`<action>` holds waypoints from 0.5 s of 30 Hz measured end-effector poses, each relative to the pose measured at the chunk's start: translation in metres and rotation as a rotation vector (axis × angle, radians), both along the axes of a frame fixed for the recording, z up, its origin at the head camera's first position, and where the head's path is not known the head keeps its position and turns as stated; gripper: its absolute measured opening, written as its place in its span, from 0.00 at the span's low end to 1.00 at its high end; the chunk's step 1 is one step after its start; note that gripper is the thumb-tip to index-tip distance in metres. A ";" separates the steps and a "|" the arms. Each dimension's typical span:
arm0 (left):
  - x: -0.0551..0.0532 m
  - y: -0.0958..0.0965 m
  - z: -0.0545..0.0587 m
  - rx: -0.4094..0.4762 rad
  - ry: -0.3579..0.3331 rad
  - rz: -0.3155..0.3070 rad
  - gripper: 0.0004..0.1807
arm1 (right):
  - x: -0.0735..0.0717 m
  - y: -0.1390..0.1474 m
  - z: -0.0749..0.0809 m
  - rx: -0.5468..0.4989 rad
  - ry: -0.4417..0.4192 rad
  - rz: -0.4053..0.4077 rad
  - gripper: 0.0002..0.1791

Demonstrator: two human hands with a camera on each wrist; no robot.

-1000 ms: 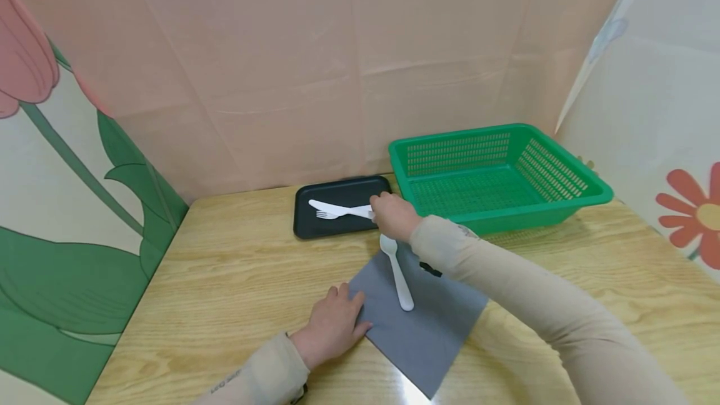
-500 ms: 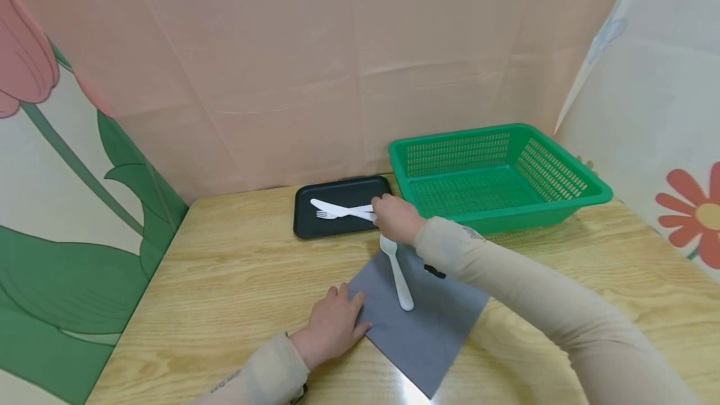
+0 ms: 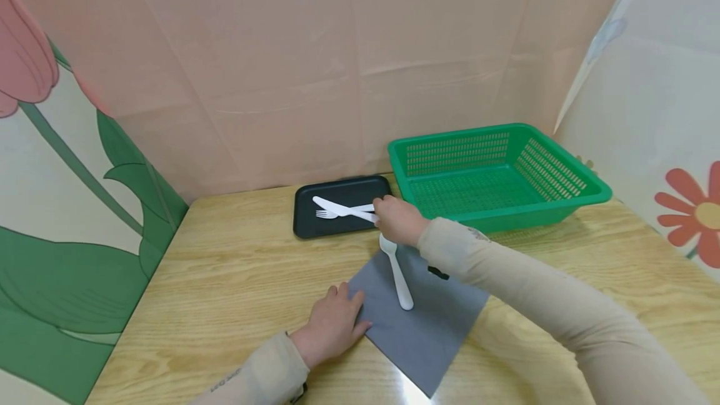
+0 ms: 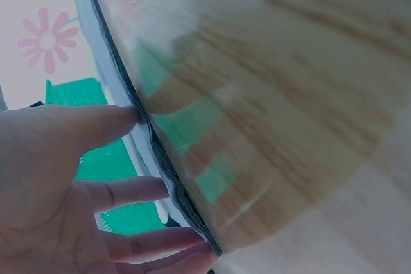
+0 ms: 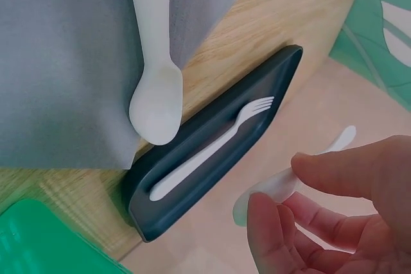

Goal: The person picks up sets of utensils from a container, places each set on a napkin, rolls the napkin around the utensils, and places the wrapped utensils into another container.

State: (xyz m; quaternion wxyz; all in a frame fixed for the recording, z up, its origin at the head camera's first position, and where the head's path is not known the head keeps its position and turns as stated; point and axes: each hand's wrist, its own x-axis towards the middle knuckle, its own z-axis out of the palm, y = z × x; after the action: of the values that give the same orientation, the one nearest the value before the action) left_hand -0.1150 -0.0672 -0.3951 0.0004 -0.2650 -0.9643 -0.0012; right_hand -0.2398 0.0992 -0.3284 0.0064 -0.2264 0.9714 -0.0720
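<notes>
My right hand (image 3: 400,220) pinches the handle of a white plastic knife (image 5: 276,187) between thumb and fingers. The knife is raised above the black tray (image 3: 349,187), as the right wrist view shows. A white fork (image 5: 205,155) lies in that tray; from the head, the knife crosses over it. On a grey napkin (image 3: 439,336) rests a white spoon (image 3: 400,283), its bowl toward the tray. My left hand (image 3: 332,324) rests at the napkin's left edge with fingers spread and fairly straight, the tips touching the layered edge in the left wrist view.
A green plastic basket (image 3: 506,217) stands at the back right, close beside the tray. Behind the wooden table (image 3: 242,267) rises a pink sheet (image 3: 270,80). Flower-patterned sheets flank both sides.
My right hand has shifted slightly to the right with the knife, whose tip has swung up a little. The left hand, napkin, spoon and fork have stayed still.
</notes>
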 end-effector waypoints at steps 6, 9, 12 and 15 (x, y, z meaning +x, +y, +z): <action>0.000 0.000 0.000 -0.003 0.007 -0.003 0.23 | 0.002 0.002 0.001 -0.002 0.003 0.019 0.12; 0.000 0.000 0.000 0.002 0.019 -0.007 0.23 | 0.003 0.004 0.002 -0.006 0.010 0.034 0.12; 0.000 0.000 0.000 0.007 0.022 -0.010 0.23 | 0.004 0.005 0.002 -0.008 0.008 0.041 0.13; 0.000 0.000 0.000 0.002 0.012 -0.008 0.23 | 0.005 0.006 0.004 -0.010 -0.005 0.037 0.13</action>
State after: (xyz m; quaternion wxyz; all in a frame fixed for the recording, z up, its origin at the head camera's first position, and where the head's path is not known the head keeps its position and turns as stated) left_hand -0.1151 -0.0675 -0.3953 0.0066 -0.2691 -0.9631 -0.0006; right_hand -0.2344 0.1052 -0.3249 0.0092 -0.2443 0.9666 -0.0773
